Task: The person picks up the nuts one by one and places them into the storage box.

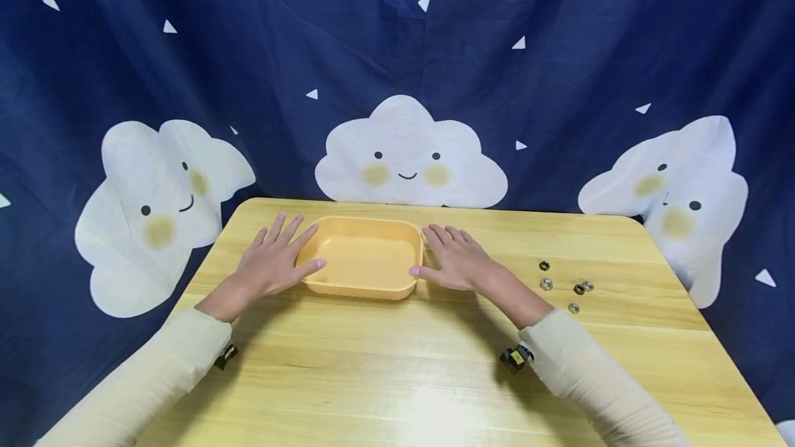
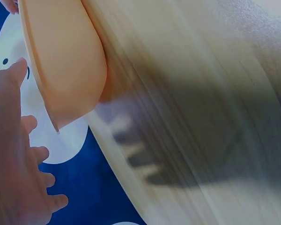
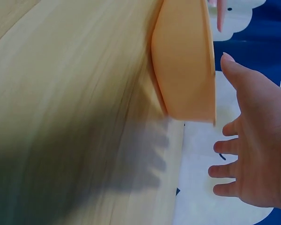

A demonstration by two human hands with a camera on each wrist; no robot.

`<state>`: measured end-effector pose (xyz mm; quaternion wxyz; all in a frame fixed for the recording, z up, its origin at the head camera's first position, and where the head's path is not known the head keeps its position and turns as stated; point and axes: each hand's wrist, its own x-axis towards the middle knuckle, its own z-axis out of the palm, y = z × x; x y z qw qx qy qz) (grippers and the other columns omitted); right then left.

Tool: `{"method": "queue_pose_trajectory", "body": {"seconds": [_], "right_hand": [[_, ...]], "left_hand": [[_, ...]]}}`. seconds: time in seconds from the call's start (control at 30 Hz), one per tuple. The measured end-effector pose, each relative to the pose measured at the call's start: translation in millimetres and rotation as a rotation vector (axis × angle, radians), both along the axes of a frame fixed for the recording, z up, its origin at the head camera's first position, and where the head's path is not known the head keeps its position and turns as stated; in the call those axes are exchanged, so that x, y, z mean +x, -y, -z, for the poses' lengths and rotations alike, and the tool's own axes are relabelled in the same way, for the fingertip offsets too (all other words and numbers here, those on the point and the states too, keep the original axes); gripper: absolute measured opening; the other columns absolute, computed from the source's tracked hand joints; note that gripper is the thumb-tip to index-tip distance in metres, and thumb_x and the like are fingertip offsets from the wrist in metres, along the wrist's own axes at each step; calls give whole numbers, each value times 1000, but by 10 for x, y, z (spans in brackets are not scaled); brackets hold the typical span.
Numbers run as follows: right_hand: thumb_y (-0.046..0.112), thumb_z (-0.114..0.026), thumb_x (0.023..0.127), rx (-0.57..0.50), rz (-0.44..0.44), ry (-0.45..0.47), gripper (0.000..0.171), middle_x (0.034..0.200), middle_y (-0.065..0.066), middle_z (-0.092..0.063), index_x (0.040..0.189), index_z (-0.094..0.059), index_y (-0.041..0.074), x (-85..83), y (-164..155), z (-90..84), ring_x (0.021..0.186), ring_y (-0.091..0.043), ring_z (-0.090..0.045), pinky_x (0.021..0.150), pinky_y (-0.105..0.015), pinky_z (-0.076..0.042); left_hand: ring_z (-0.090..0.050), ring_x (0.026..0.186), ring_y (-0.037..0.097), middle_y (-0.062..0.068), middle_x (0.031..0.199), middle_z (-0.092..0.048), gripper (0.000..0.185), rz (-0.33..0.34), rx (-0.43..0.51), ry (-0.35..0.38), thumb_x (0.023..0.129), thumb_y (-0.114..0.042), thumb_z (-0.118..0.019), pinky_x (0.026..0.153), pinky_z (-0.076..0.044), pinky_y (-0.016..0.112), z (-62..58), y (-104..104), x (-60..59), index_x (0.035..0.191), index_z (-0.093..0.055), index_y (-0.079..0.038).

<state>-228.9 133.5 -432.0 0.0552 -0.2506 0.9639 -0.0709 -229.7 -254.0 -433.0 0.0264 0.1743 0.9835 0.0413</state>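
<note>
An orange rectangular tray [image 1: 366, 292] with rounded corners and raised sides sits on the wooden table toward its far edge. My left hand [image 1: 271, 264] is at the tray's left end, fingers straight and spread, thumb over the rim in the head view. At the right end my right hand [image 1: 458, 259] has its fingers extended, with the thumb tip at the rim. Both wrist views show a gap between each hand, left [image 2: 14, 150] and right [image 3: 262, 140], and the tray wall. Neither hand grips anything.
On the table's right side lie several small metal nuts, among them a black nut [image 1: 544, 265] and a silver nut [image 1: 546, 284]. The wooden table [image 1: 373, 364] ends against a dark blue curtain [image 1: 373, 33] printed with clouds. A small black device [image 1: 514, 359] is strapped at the right wrist.
</note>
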Motion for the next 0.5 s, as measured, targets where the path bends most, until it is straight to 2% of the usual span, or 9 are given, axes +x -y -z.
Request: {"method": "queue_pose_trajectory", "body": {"seconds": [0.5], "right_hand": [[78, -39, 96, 14, 9, 31, 104, 168, -24, -29, 162, -25, -1, -32, 57, 76, 155, -46, -31, 127, -56, -26]], "left_hand": [[-5, 160, 50, 17, 174, -15, 85, -31, 1, 18, 99, -76, -35, 123, -11, 73, 65, 30, -53, 166, -25, -25]]}}
